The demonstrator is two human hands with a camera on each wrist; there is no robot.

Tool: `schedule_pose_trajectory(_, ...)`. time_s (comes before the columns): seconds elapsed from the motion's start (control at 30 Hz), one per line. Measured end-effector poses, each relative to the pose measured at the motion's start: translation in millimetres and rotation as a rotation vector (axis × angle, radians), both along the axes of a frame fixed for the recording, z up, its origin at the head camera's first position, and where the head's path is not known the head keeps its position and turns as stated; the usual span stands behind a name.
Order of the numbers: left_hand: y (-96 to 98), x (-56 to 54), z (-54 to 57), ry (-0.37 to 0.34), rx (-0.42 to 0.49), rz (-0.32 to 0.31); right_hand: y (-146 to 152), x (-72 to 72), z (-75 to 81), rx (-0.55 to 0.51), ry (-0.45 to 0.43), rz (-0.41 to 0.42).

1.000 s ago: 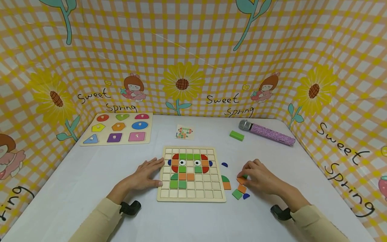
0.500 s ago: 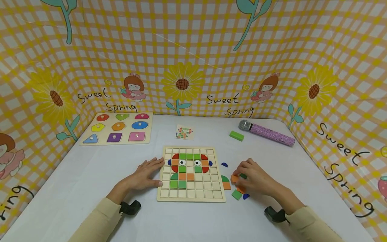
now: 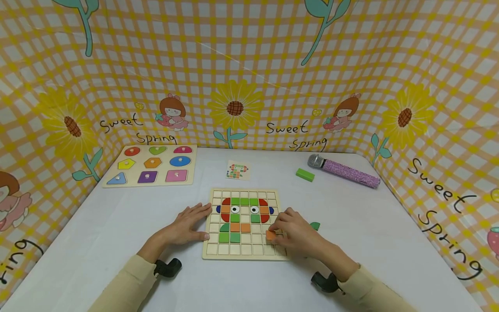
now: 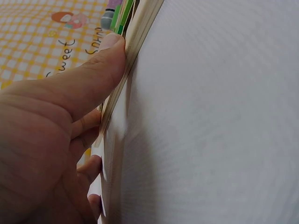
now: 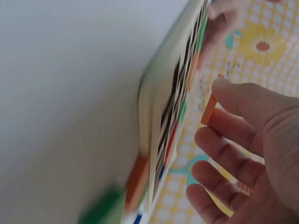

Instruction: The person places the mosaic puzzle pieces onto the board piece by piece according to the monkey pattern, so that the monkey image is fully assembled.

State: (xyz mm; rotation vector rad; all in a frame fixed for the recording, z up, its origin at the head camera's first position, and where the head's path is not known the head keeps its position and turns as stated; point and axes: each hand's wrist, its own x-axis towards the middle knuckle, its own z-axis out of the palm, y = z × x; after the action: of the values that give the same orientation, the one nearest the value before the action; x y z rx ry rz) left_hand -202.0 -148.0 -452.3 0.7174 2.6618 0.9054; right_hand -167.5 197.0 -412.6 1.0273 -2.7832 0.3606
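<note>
A square wooden grid board lies flat, with red, green, orange and blue tiles and two eye discs set in its cells. My left hand rests along the board's left edge, fingers extended; in the left wrist view its thumb touches the rim. Thumb and index finger of my right hand pinch an orange square tile over the board's lower right cells. In the right wrist view that orange tile is held edge-on, above the board face. A green rounded tile shows behind the right hand, which hides other loose tiles.
Behind the board lies a small picture card. A shape puzzle board with knobbed pieces sits at the back left. Toward the back right are a green block and a glittery purple microphone. Patterned cloth walls surround the white table.
My right hand has picked up an orange tile from the loose pieces on the right and carried it left over the board. The left hand has stayed at the board's edge.
</note>
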Motion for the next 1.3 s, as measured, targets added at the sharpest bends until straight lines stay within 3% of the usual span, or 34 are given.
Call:
schedule_pose_trajectory(0.47, -1.6, -0.4, -0.5, 0.016, 0.005, -0.012, -53.0, 0.9, -8.6, 0.042, 0.044, 0.014)
schedule_pose_trajectory(0.77, -1.3, 0.2, -0.1, 0.019, 0.005, -0.009, -61.0, -0.7, -11.9, 0.057, 0.081, 0.017)
schedule_pose_trajectory(1.3, -1.5, -0.4, -0.1, 0.008, 0.000, 0.003, -64.2, -1.1, -13.5, 0.064, 0.064, 0.008)
